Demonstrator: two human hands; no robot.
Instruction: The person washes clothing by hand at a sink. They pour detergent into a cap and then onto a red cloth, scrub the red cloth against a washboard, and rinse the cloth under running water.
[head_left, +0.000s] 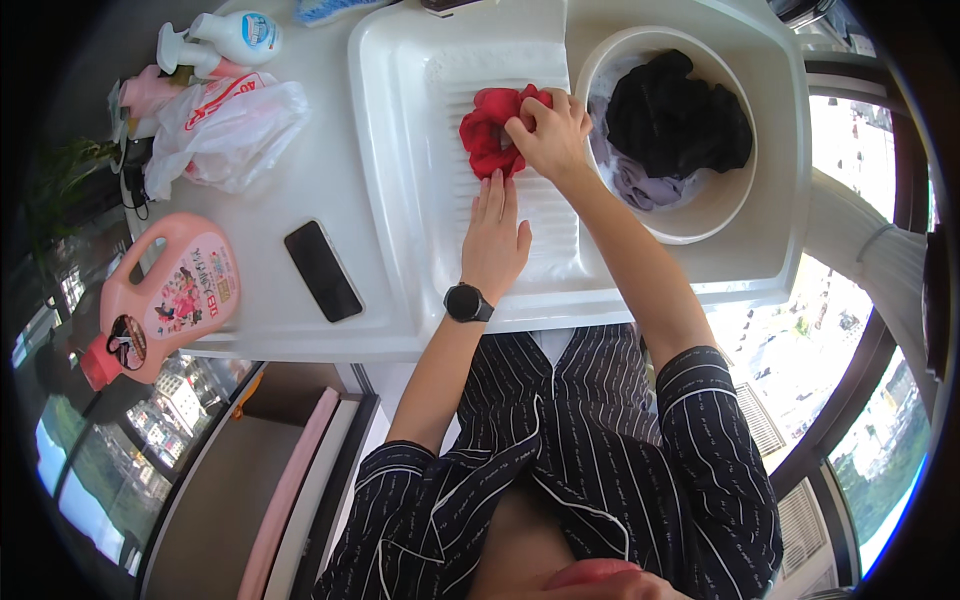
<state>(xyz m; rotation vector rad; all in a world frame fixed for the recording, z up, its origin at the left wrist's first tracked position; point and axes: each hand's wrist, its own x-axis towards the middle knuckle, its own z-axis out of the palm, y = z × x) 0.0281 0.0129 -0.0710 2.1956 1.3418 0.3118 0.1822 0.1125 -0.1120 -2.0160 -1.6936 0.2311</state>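
Observation:
A bunched red cloth (487, 124) lies on the ribbed white washboard (551, 217) of the laundry sink. At the cloth's right side, my right hand (553, 131) grips a fold with curled fingers. My left hand (495, 240) lies flat over the ribs, its fingertips touching the cloth's near edge and its thumb held apart. A dark watch is on my left wrist. Right of the washboard, a cream round tub (739, 199) sits in the sink basin. Inside it are a black garment (675, 112) and a pale lilac cloth (645, 184), with some suds around them.
A black phone (324, 270) lies on the white counter (300, 202) left of the sink. Further left stand a pink detergent jug (176, 289), a white plastic bag (232, 135) and spray bottles (236, 41). A blue brush or sponge (330, 9) sits at the back.

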